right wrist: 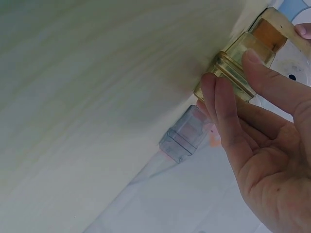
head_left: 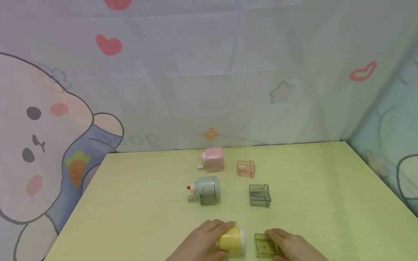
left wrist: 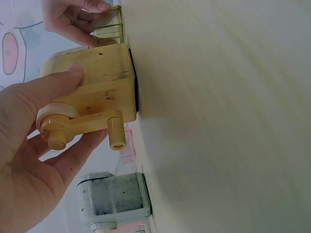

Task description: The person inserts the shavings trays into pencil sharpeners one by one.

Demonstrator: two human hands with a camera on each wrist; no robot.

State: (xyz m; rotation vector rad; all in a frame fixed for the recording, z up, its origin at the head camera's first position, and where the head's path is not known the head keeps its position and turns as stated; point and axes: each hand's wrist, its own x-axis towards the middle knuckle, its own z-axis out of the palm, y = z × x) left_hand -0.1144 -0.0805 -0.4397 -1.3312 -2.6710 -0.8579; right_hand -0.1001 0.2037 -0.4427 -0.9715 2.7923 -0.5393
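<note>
My left hand [head_left: 200,242] grips a yellow crank pencil sharpener [head_left: 230,240] from its left side at the near edge of the table. In the left wrist view the crank handle [left wrist: 116,131] points toward the wrist, and dark smudges mark the yellow casing. To the right, my right hand [head_left: 296,247] holds a clear yellow shavings drawer [head_left: 263,243] between thumb and fingers. A small gap separates drawer and sharpener in the head view. The right wrist view shows the thumb on one side of the drawer [right wrist: 233,68] and the fingertips on the other.
Farther back stand a grey crank sharpener [head_left: 208,190] and a pink one [head_left: 213,159]. Right of them lie a clear grey drawer [head_left: 259,195] and a clear pink drawer [head_left: 245,169]. The pale yellow table [head_left: 137,203] ends at a printed curtain [head_left: 183,90].
</note>
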